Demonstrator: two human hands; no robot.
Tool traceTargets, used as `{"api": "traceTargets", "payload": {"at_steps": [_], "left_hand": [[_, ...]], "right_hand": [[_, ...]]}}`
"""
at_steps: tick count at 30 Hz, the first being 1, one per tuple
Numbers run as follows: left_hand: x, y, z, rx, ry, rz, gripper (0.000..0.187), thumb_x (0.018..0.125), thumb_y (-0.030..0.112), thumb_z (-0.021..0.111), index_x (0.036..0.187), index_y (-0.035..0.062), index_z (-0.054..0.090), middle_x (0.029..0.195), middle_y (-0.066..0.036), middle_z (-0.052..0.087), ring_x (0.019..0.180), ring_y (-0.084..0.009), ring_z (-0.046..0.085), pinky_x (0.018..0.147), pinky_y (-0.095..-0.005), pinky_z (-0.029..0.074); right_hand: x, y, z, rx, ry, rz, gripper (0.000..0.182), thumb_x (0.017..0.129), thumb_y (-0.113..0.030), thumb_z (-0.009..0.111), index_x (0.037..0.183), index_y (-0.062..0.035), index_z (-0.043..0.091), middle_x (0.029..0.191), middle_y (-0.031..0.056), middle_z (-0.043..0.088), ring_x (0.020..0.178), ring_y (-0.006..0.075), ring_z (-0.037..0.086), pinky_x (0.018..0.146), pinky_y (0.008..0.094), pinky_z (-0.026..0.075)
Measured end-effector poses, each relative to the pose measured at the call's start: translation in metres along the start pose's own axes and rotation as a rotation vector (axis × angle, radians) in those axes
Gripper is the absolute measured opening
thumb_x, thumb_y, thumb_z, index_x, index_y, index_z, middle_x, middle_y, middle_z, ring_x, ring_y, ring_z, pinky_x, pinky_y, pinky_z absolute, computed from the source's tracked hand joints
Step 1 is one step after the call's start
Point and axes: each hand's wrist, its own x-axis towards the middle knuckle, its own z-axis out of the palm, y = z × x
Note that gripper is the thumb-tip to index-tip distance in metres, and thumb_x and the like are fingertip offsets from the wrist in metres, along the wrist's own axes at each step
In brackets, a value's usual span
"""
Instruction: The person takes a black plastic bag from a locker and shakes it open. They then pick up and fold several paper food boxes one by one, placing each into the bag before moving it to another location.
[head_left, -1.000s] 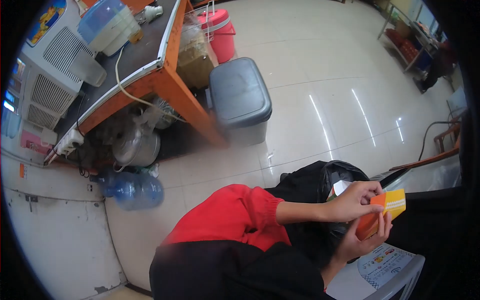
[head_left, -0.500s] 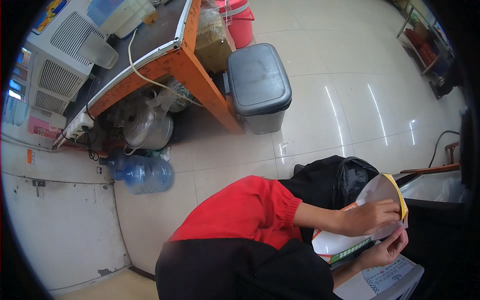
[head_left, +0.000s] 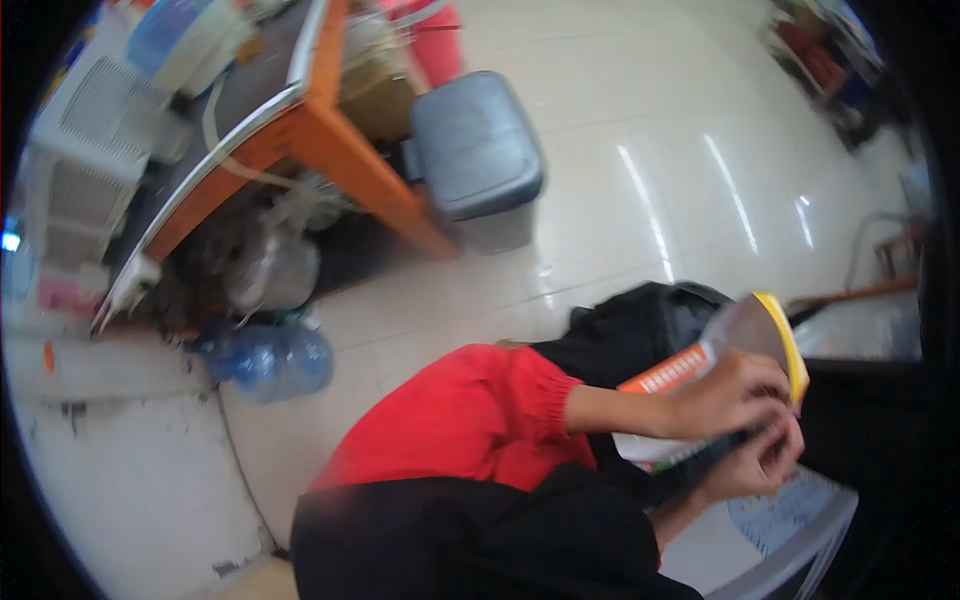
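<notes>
1. The left hand (head_left: 725, 397), reaching out of a red sleeve (head_left: 470, 425), grips the upper face of a flattened paper carton (head_left: 735, 345); its fingers are closed over the carton's orange printed edge.
2. The right hand (head_left: 755, 465) sits just below the left, fingers curled onto the carton's lower edge (the frame is motion-blurred, so the exact finger placement cannot be told).
3. The carton is held in the air above a black plastic bag (head_left: 640, 325). Its grey-white inner side faces the camera, and a yellow border runs along its right rim. What the bag holds is hidden.
4. A printed sheet (head_left: 785, 510) lies on a white surface directly under the hands, near the surface's right corner.
5. A grey lidded waste bin (head_left: 478, 160) stands on the tiled floor (head_left: 640, 150), touching the orange table leg (head_left: 375, 190); its lid is down.
6. Under the table (head_left: 260, 90) are a metal pot (head_left: 270, 275) and, lying on its side beside the wall, a blue water bottle (head_left: 265, 360).
7. A red bucket (head_left: 435, 45) stands behind the bin at the table's far edge.
8. The floor to the right of the bin is open up to the black bag.
</notes>
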Motion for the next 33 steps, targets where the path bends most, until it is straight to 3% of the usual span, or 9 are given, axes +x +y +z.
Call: {"api": "traceTargets", "payload": {"at_steps": [4, 8, 13, 16, 20, 25, 29, 30, 33], "left_hand": [[0.002, -0.013, -0.002, 0.021, 0.084, -0.061, 0.014, 0.076, 0.000, 0.062, 0.090, -0.0015, 0.063, 0.097, -0.014, 0.057, 0.091, -0.0210, 0.060, 0.076, -0.0271, 0.050], [0.000, -0.015, -0.003, 0.306, -0.053, -0.013, 0.017, 0.076, 0.001, 0.062, 0.092, -0.0004, 0.061, 0.093, -0.011, 0.060, 0.081, -0.0213, 0.059, 0.071, -0.0285, 0.047], [0.002, -0.026, -0.008, 0.591, -0.712, 0.171, 0.014, 0.073, 0.006, 0.063, 0.087, 0.0077, 0.061, 0.093, -0.007, 0.058, 0.093, -0.0244, 0.053, 0.088, -0.0368, 0.038], [-0.012, -0.053, 0.006, 0.625, -0.669, 0.307, 0.020, 0.073, 0.008, 0.063, 0.093, 0.0112, 0.061, 0.099, -0.006, 0.056, 0.102, -0.0246, 0.049, 0.091, -0.0395, 0.036], [-0.017, -0.092, -0.008, 0.738, -0.496, 0.208, 0.030, 0.071, 0.010, 0.065, 0.100, 0.0126, 0.061, 0.104, -0.009, 0.054, 0.103, -0.0267, 0.049, 0.091, -0.0419, 0.035], [0.024, -0.181, -0.052, 1.036, -0.166, -0.077, 0.047, 0.074, 0.017, 0.065, 0.116, 0.0070, 0.049, 0.115, -0.016, 0.048, 0.109, -0.0332, 0.045, 0.092, -0.0433, 0.034], [0.063, -0.222, -0.045, 1.390, -0.521, -0.523, 0.048, 0.070, 0.025, 0.069, 0.112, 0.0081, 0.054, 0.111, -0.014, 0.055, 0.106, -0.0294, 0.050, 0.087, -0.0502, 0.035], [0.070, -0.228, -0.042, 1.401, -0.678, -0.694, 0.045, 0.069, 0.026, 0.069, 0.109, 0.0087, 0.056, 0.108, -0.012, 0.057, 0.104, -0.0283, 0.052, 0.086, -0.0500, 0.036], [0.060, -0.238, -0.035, 1.083, -0.267, -0.219, 0.032, 0.069, 0.006, 0.059, 0.100, 0.0092, 0.058, 0.095, -0.009, 0.060, 0.095, -0.0254, 0.055, 0.088, -0.0426, 0.033]], "right_hand": [[-0.024, -0.016, 0.016, -0.158, -0.152, -0.202, 0.031, 0.084, -0.005, 0.054, 0.114, 0.0021, 0.054, 0.113, 0.0208, 0.050, 0.104, 0.0330, 0.049, 0.092, 0.0396, 0.038], [-0.032, 0.001, 0.008, -0.091, -0.238, -0.080, 0.035, 0.081, -0.005, 0.058, 0.115, 0.0020, 0.055, 0.116, 0.0202, 0.047, 0.107, 0.0337, 0.047, 0.092, 0.0385, 0.037], [0.000, 0.006, -0.029, -0.342, -0.247, -0.094, 0.068, 0.054, -0.004, 0.077, 0.117, -0.0086, 0.050, 0.127, 0.0159, 0.041, 0.119, 0.0343, 0.038, 0.099, 0.0430, 0.028], [-0.009, 0.076, -0.026, -0.288, -0.584, -0.044, 0.038, 0.065, -0.008, 0.070, 0.101, -0.0052, 0.060, 0.114, 0.0152, 0.054, 0.111, 0.0289, 0.048, 0.097, 0.0397, 0.032], [-0.034, 0.183, 0.004, 0.282, -0.589, 0.510, 0.023, 0.072, -0.015, 0.068, 0.090, -0.0014, 0.063, 0.088, 0.0155, 0.063, 0.087, 0.0264, 0.061, 0.076, 0.0315, 0.046], [-0.054, 0.221, 0.026, -0.344, -1.019, 0.297, 0.013, 0.075, -0.019, 0.064, 0.082, -0.0094, 0.069, 0.078, 0.0143, 0.065, 0.080, 0.0271, 0.063, 0.083, 0.0427, 0.042], [-0.099, 0.229, 0.071, -0.869, -1.111, -0.080, 0.013, 0.073, -0.013, 0.058, 0.079, -0.0093, 0.068, 0.086, 0.0131, 0.064, 0.091, 0.0303, 0.059, 0.084, 0.0503, 0.039], [-0.113, 0.238, 0.076, -0.876, -0.914, -0.283, 0.014, 0.073, -0.011, 0.055, 0.079, -0.0087, 0.067, 0.083, 0.0140, 0.064, 0.087, 0.0304, 0.061, 0.085, 0.0550, 0.037], [-0.103, 0.234, 0.074, -0.817, -1.064, 0.045, 0.013, 0.076, -0.010, 0.054, 0.077, -0.0093, 0.067, 0.075, 0.0124, 0.065, 0.077, 0.0280, 0.064, 0.091, 0.0579, 0.033]]}}
